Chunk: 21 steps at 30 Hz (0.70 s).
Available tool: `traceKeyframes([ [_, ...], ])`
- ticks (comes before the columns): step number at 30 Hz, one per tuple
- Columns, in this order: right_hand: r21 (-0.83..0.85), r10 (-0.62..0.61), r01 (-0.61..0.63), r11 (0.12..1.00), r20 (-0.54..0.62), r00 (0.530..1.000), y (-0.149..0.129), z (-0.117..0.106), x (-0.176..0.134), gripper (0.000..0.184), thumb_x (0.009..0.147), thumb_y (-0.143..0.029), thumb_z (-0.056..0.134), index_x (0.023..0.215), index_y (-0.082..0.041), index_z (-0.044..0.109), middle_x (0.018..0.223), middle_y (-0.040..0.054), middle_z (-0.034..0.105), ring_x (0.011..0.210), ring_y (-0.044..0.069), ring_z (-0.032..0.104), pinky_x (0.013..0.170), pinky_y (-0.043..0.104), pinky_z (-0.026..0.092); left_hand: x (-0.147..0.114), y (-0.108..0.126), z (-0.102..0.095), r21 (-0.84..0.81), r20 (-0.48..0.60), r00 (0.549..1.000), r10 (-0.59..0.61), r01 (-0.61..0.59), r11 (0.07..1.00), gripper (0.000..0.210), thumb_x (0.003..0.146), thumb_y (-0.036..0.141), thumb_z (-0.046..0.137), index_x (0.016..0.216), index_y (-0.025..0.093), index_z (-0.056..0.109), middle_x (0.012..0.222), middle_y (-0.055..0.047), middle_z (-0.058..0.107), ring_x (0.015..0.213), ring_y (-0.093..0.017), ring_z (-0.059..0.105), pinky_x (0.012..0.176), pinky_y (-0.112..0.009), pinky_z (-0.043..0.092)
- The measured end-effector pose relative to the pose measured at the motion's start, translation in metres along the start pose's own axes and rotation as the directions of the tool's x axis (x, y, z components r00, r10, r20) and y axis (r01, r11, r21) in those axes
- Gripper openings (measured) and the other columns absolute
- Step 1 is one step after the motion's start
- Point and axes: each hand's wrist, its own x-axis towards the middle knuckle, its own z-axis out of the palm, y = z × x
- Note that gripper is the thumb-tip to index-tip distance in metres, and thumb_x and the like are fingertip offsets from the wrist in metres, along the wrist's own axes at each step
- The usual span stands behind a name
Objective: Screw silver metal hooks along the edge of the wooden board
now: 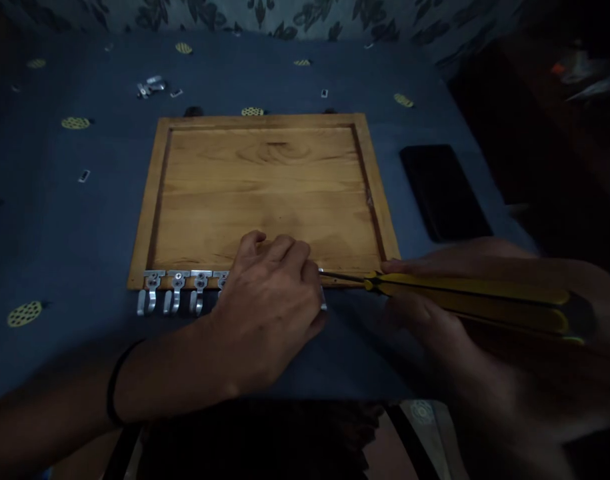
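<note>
A wooden framed board [259,200] lies flat on a blue cloth. Along its near edge runs a row of metal hooks [200,287], several of them showing left of my left hand [272,310]. That hand is bent over the row with curled fingers; it covers part of the hooks, and what its fingertips hold is hidden. A yellow and black screwdriver [465,297] lies in my right hand [459,353], which is closed around its handle. Its shaft points left, and the tip is by my left fingers, at a bit of metal along the edge.
A black phone [445,193] rests on the cloth [85,233] to the right of the board. Small loose metal pieces [152,87] lie beyond the board at the back left. A patterned surface [265,17] rises behind the cloth. The right side is dark.
</note>
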Motion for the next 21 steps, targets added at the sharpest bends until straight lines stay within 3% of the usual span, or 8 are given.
traceKeyframes([
  [4, -0.013, 0.012, -0.012, 1.000, 0.024, 1.000, 0.000, -0.001, 0.001, 0.020, 0.085, -0.029, 0.075, 0.104, -0.030, 0.067, 0.089, -0.0034, 0.073, 0.069, 0.014, 0.068, 0.054, 0.030, 0.051, 0.002, 0.000, -0.001, -0.017, 0.033, 0.999, -0.014, 0.014, 1.000, 0.027, 0.088, 0.038, 0.067, 0.090, 0.011, 0.067, 0.093, -0.010, 0.065, 0.097, -0.030, 0.063, 0.093, -0.056, 0.047],
  [10, 0.019, 0.039, -0.038, 0.999, -0.035, 0.999, -0.005, 0.004, 0.005, 0.017, 0.085, -0.031, 0.075, 0.100, -0.033, 0.067, 0.086, -0.0036, 0.073, 0.068, 0.017, 0.068, 0.055, 0.034, 0.052, 0.000, 0.000, 0.000, -0.032, 0.042, 0.999, -0.004, 0.005, 0.999, 0.026, 0.090, 0.039, 0.066, 0.092, 0.013, 0.066, 0.096, -0.009, 0.065, 0.099, -0.029, 0.062, 0.095, -0.053, 0.045],
  [14, 0.060, 0.023, -0.020, 0.998, -0.050, 0.998, -0.006, 0.005, 0.004, 0.024, 0.081, -0.019, 0.077, 0.099, -0.032, 0.069, 0.085, -0.0014, 0.073, 0.067, 0.020, 0.067, 0.055, 0.036, 0.052, -0.001, -0.005, -0.010, -0.051, 0.033, 0.999, 0.019, -0.017, 0.999, 0.029, 0.093, 0.044, 0.065, 0.088, 0.015, 0.067, 0.095, -0.009, 0.066, 0.100, -0.029, 0.062, 0.094, -0.050, 0.045],
  [16, 0.090, 0.003, 0.004, 0.996, -0.081, 0.997, -0.005, 0.004, 0.004, 0.028, 0.078, -0.013, 0.078, 0.098, -0.031, 0.070, 0.083, -0.0001, 0.073, 0.065, 0.021, 0.066, 0.054, 0.037, 0.052, -0.003, -0.011, -0.019, -0.061, 0.020, 1.000, 0.011, -0.010, 0.998, 0.029, 0.097, 0.042, 0.060, 0.085, 0.017, 0.067, 0.094, -0.008, 0.067, 0.097, -0.027, 0.063, 0.092, -0.047, 0.046],
  [21, 0.105, 0.000, 0.008, 0.994, -0.079, 0.997, -0.006, 0.004, 0.005, 0.018, 0.080, -0.012, 0.076, 0.076, -0.027, 0.066, 0.076, 0.0003, 0.070, 0.062, 0.018, 0.063, 0.055, 0.037, 0.051, -0.015, -0.043, -0.041, -0.040, -0.042, 0.995, -0.087, 0.085, 0.996, 0.035, 0.100, 0.043, 0.049, 0.086, 0.020, 0.070, 0.095, -0.005, 0.069, 0.090, -0.025, 0.064, 0.083, -0.041, 0.047],
])
